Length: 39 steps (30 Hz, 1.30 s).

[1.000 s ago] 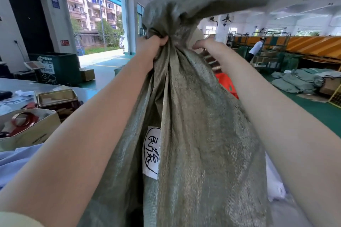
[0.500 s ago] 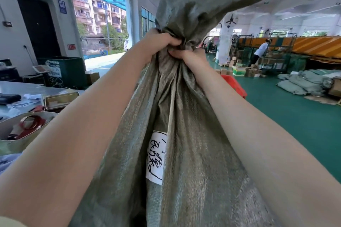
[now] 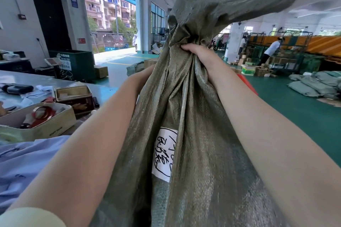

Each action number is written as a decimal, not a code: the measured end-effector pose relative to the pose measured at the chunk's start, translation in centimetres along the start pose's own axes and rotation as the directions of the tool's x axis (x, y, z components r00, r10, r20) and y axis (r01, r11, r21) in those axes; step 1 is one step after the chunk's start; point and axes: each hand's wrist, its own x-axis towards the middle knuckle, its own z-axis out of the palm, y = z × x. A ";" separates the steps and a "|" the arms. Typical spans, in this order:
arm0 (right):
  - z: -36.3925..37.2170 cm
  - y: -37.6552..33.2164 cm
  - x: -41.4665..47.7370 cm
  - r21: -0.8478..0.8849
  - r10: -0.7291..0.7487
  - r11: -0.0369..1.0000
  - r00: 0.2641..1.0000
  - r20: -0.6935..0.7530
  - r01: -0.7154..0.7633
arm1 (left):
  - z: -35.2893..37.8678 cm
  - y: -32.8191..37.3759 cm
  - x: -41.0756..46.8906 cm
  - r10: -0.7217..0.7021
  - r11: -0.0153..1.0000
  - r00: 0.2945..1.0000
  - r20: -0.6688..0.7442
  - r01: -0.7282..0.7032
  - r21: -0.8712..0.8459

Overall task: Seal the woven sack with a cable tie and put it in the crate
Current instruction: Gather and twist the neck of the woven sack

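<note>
A grey-green woven sack (image 3: 193, 108) stands upright right in front of me and fills the middle of the view. A white label (image 3: 163, 155) with handwritten black marks is stuck on its front. My right hand (image 3: 198, 54) is clenched around the gathered neck, and the loose top flops up and to the right. My left hand (image 3: 145, 75) reaches behind the sack's left side lower down; its fingers are hidden by the fabric. No cable tie shows. A sliver of red crate (image 3: 246, 84) peeks out behind my right forearm.
A metal table (image 3: 46, 79) on my left carries an open tin (image 3: 73, 96), a beige box (image 3: 42, 127) with a red tape roll, and papers. Blue cloth (image 3: 27, 160) lies at lower left. Filled sacks (image 3: 317, 84) lie on the green floor; a person (image 3: 273, 49) works by carts.
My left hand has let go of the sack's neck and dropped down behind its left side. My right hand alone now grips the neck. The view has tilted slightly.
</note>
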 end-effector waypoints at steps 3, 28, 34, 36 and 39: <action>-0.5 -0.1 0.3 -0.053 0.030 0.998 0.998 0.052 -0.027 | 0.1 0.7 -0.2 0.062 0.998 0.998 0.018 -0.062 -0.009; 0.6 -0.2 0.3 -0.052 0.008 0.999 1.000 0.007 -0.008 | -2.1 4.3 -2.3 0.154 0.977 0.932 0.327 -0.192 0.088; 1.2 -0.8 0.0 -0.137 0.015 0.991 0.995 0.104 -0.001 | 1.7 0.4 -1.0 0.152 0.983 0.950 0.273 -0.175 0.061; 0.7 -0.8 -0.2 -0.177 0.020 0.984 0.992 0.123 0.002 | 3.2 -0.2 -0.3 0.263 0.964 0.952 0.153 -0.265 -0.012; -0.8 -0.9 -0.9 -0.293 0.027 0.956 0.985 0.170 0.024 | 4.2 -0.4 0.8 0.217 0.960 0.974 0.067 -0.225 0.166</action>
